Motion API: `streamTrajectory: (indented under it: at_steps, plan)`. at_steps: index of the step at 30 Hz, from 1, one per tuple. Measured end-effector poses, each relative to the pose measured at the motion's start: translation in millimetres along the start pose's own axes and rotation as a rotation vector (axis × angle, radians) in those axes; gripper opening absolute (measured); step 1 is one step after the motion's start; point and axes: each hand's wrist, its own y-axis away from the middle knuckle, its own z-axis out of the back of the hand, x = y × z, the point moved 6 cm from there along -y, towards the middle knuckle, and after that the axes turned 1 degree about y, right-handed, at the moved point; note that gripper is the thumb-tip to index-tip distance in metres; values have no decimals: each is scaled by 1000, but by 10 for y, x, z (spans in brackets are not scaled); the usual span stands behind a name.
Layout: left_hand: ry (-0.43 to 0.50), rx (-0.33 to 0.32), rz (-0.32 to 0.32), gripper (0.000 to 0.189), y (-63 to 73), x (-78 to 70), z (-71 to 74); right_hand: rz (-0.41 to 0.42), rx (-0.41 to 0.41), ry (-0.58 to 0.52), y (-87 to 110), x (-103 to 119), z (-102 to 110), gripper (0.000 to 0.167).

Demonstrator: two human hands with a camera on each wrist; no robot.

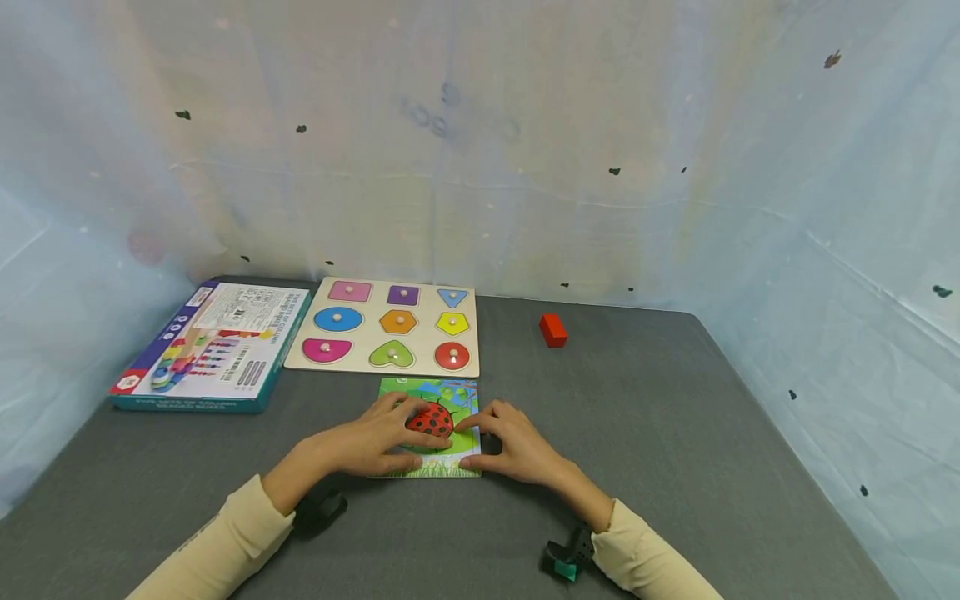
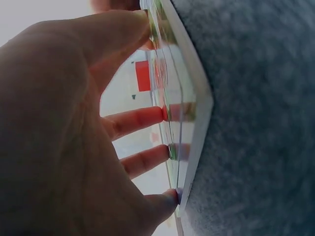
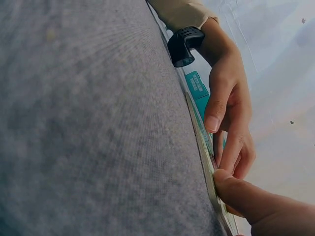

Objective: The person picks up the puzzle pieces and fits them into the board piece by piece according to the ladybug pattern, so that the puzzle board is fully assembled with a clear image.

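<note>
A square ladybug picture puzzle (image 1: 465, 462) lies flat on the grey table, with a red, black-spotted ladybug (image 1: 429, 420) on a green ground. My left hand (image 1: 378, 437) spreads over its left half, fingertips resting on the top surface, as the left wrist view also shows. From the right side my right hand (image 1: 517, 446) touches the puzzle, its thumb at the right edge and its index fingertip beside the ladybug. In the right wrist view the right thumb (image 3: 246, 196) presses at the puzzle's edge, close to the left fingers. Part of the picture is hidden under the left hand.
Just behind the puzzle lies a wooden shape board (image 1: 360, 325) with knobbed coloured pieces. A flat toy box (image 1: 213, 346) stands at the left. Toward the back right is a red block (image 1: 553, 330). Pale plastic sheeting (image 1: 480, 167) encloses the table's back and sides.
</note>
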Motion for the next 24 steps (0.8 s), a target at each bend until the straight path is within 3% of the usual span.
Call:
streamTrajectory:
  at_steps: [6,16,24]
  plan:
    - [11,20,38,46,-3,18,-18,22,-19,31,-12,-7,-9,43]
    - [-19,12,6,48,2,-19,0,158,-4,2,-117,2,-32,32]
    - [-51,11,19,49,25,13,12,132,68,-76,-169,-44,-78,29]
